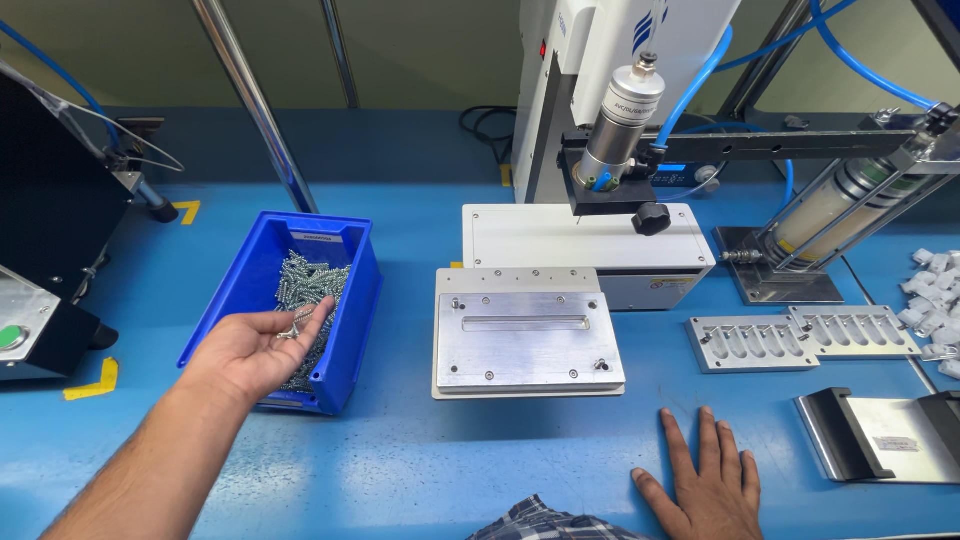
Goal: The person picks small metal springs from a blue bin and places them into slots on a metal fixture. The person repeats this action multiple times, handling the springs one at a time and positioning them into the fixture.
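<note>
My left hand (258,350) hovers palm up over the near part of a blue plastic bin (345,330) and pinches a few small silver screws (293,327) at its fingertips. A heap of the same silver screws (305,280) fills the bin. My right hand (706,482) lies flat on the blue table near its front edge, fingers spread, holding nothing. Between the two hands sits a square aluminium fixture plate (527,340) with a long slot in its top.
A white press-type machine (585,110) with a steel cylinder head and blue air hoses stands behind the plate. Two grey moulded trays (800,338) lie at the right, with small white parts (938,290) beyond and a bent metal sheet (880,435) nearer. A black box stands at far left.
</note>
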